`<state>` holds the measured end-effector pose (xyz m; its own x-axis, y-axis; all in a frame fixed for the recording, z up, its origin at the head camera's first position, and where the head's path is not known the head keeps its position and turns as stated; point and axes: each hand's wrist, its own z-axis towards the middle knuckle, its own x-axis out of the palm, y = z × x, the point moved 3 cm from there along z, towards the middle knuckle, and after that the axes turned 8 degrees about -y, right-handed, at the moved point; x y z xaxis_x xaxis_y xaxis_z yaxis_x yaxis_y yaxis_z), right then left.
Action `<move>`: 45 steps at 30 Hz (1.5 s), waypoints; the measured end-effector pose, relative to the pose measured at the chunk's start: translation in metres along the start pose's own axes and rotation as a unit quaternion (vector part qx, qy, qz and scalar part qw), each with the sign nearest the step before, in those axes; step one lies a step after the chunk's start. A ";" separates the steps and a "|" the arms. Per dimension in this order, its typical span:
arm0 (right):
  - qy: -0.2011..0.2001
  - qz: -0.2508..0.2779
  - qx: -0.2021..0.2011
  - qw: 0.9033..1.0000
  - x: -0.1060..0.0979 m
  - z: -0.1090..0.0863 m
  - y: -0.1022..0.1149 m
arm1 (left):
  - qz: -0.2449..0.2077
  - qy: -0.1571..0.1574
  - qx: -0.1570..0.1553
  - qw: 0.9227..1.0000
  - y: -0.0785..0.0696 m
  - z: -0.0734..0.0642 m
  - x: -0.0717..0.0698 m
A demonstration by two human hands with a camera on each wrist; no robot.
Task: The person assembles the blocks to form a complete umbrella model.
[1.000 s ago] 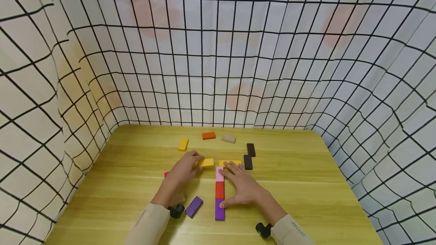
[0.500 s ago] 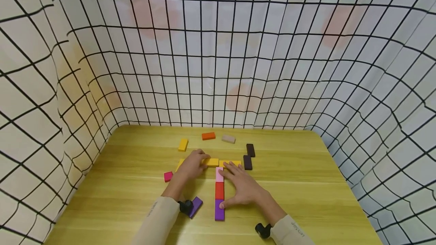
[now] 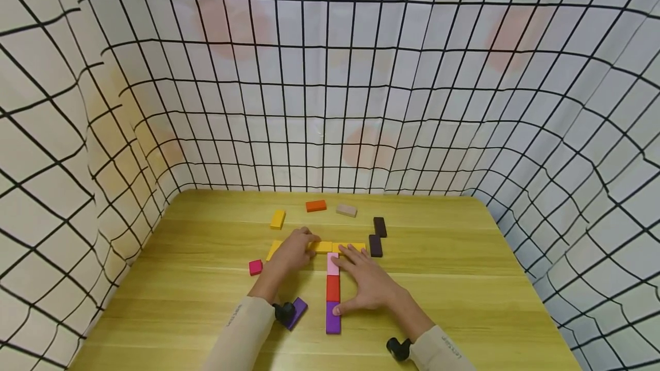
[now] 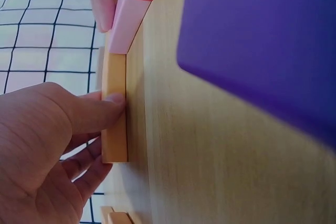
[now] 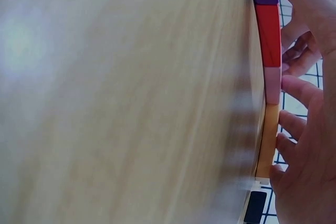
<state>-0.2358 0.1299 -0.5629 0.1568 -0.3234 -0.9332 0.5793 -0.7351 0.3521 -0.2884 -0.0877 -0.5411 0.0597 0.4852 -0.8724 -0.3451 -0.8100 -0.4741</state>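
My left hand (image 3: 295,249) pinches a yellow block (image 4: 116,142) between thumb and fingers. That block (image 3: 322,247) lies end to end with a second yellow block (image 3: 356,247), forming a bar across the table. Below the joint runs a column of a pink block (image 3: 332,262), a red block (image 3: 333,288) and a purple block (image 3: 333,324). Spread over these is my right hand (image 3: 372,285): its fingertips rest on the right yellow block and the pink one, its thumb on the purple one. In the right wrist view, the red block (image 5: 269,35) sits tight between its neighbours.
Loose blocks lie around: yellow (image 3: 277,219), orange (image 3: 315,206), beige (image 3: 346,210), two dark ones (image 3: 379,227), pinkish-red (image 3: 255,267), and purple (image 3: 297,312) under the left wrist camera. Another yellow block (image 3: 273,249) is partly behind the left hand. Black wire mesh (image 3: 330,130) surrounds the table.
My left hand has moved right with the yellow block, bringing its end up against the other yellow block and closing the gap. My right hand has stayed in place.
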 end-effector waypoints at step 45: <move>-0.006 0.011 0.003 1.000 0.000 -0.001 0.002 | -0.002 -0.001 0.012 1.000 0.001 -0.005 0.007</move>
<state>-0.2339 0.1295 -0.5622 0.1601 -0.3473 -0.9240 0.5710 -0.7309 0.3737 -0.2837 -0.0867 -0.5484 0.0588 0.4900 -0.8698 -0.3668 -0.7997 -0.4753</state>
